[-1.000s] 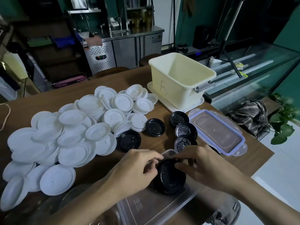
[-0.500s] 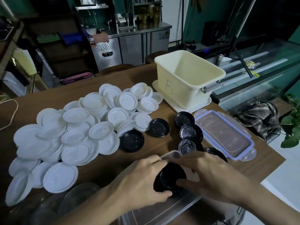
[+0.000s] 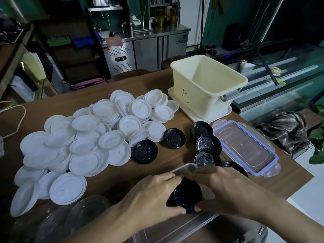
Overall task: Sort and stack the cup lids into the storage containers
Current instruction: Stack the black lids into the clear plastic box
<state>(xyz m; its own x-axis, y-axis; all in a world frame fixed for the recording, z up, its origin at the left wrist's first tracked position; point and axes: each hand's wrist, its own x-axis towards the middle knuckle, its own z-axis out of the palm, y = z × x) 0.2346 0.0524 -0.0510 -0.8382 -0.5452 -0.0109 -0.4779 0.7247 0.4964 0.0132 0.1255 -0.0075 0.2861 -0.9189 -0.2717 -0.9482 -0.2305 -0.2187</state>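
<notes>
A stack of black lids (image 3: 186, 195) stands inside a clear storage container (image 3: 184, 170) at the table's near edge. My left hand (image 3: 152, 195) grips the stack from the left and my right hand (image 3: 226, 188) grips it from the right. Several loose black lids (image 3: 146, 151) lie on the wooden table just beyond, one of them half hidden behind my right hand. A large heap of white lids (image 3: 84, 137) covers the left and middle of the table. A cream bin marked "B" (image 3: 206, 85) stands at the far right.
A clear container lid with a blue seal (image 3: 245, 148) lies right of the black lids. Clear dome lids (image 3: 73, 218) sit at the near left. A flat cream lid (image 3: 175, 95) lies under the bin. The table's right edge drops to a floor with cloth and a plant.
Both hands have lowered the black stack deeper into the clear container and closed round its sides. The view has shifted slightly.
</notes>
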